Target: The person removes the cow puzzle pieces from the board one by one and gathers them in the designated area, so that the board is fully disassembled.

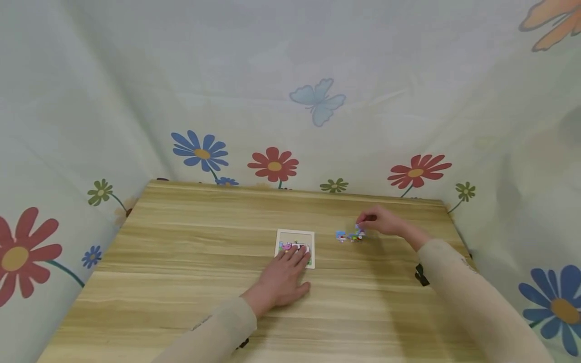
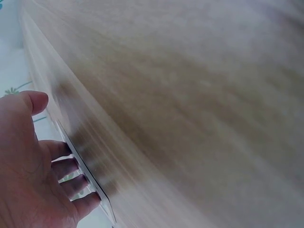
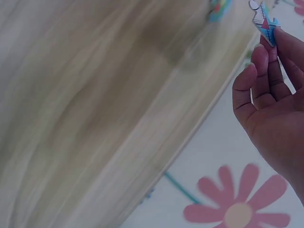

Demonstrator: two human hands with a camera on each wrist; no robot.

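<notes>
A square puzzle board (image 1: 296, 235) with a white frame lies on the table, its lower part filled with a colorful picture. My left hand (image 1: 283, 280) rests on it with straight fingers, covering some of that picture; the left wrist view shows the fingertips on the board's edge (image 2: 88, 173). Between thumb and fingers my right hand (image 1: 381, 220) pinches a jigsaw piece (image 3: 265, 23), blue and white with a bit of red, raised off the table. Below and left of that hand lie loose jigsaw pieces (image 1: 341, 236), partly overlapped by the held one in the head view.
The wooden table (image 1: 204, 222) backs onto a pale cloth wall (image 1: 254, 101) printed with flowers and a butterfly. Cloth also hangs along both sides. A small black object (image 1: 421, 275) shows beside the right sleeve.
</notes>
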